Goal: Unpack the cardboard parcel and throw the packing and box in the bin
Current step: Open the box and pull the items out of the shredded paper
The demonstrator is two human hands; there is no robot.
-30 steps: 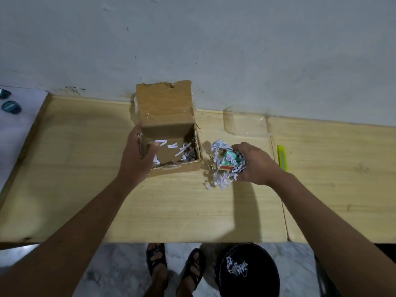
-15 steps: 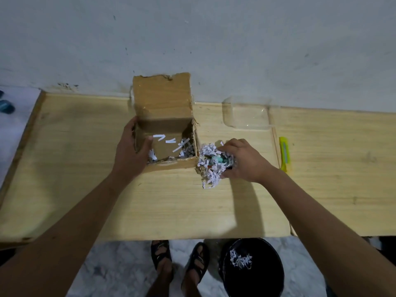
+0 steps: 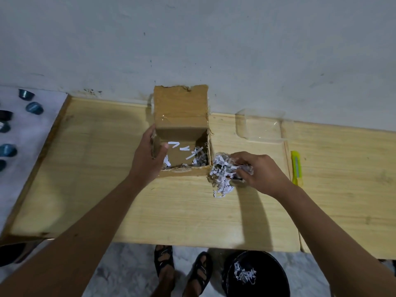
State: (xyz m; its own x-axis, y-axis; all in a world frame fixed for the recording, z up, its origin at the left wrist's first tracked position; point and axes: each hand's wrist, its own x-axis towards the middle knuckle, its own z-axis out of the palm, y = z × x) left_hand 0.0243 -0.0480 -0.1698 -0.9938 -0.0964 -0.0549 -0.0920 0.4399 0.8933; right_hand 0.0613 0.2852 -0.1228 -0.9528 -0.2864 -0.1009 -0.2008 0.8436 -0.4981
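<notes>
An open cardboard box (image 3: 181, 108) stands on the wooden table (image 3: 96, 179) against the wall, its flap up. White paper shreds lie on its floor. My left hand (image 3: 147, 159) grips the box's left wall, thumb inside. Just right of the box, my right hand (image 3: 260, 171) holds a clump of white shredded paper (image 3: 222, 174) low over the table. A small dark item shows under that hand, mostly hidden. A black bin (image 3: 255, 273) with some shreds inside sits on the floor below the table's front edge.
A yellow utility knife (image 3: 296, 168) lies on the table to the right. A piece of clear plastic (image 3: 260, 126) rests near the wall. Several dark blue cups (image 3: 34, 108) sit on a white surface at the left. My sandalled feet (image 3: 182, 271) stand beside the bin.
My right hand's fingers have shifted over the shredded clump beside the box, and the green item seen earlier is now covered. My left hand stays on the box wall.
</notes>
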